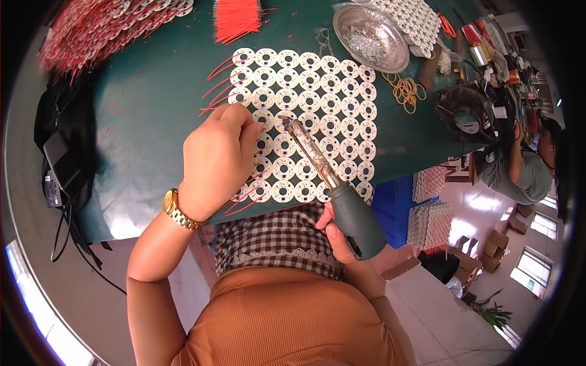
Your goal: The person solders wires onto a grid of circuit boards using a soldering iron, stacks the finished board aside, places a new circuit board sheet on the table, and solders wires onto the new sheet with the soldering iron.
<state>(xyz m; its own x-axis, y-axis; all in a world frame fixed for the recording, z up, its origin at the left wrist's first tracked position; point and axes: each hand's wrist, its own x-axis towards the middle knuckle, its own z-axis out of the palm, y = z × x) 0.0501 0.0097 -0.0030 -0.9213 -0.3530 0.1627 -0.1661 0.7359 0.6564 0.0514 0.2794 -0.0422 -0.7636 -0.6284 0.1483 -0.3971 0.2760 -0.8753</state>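
A sheet of round white circuit boards [287, 99], each with a central hole and small yellow chips, lies on the dark green table. Thin red wires [223, 70] stick out from the left-hand boards. My left hand [220, 146], with a gold watch on its wrist, rests over the sheet's left edge. Its thumb and forefinger are pinched together; what lies between them is hidden. My right hand [339, 238] grips the dark green handle of a soldering iron [317, 158] at the near edge. The iron's worn metal tip points up-left onto the boards, just right of my left fingertips.
Bundled red wires [237, 18] lie at the far side, beside a heap of wired boards [110, 27] at far left. A metal bowl [371, 38], rubber bands [404, 91] and a small black fan [467, 116] stand right. Another person [519, 168] sits beyond.
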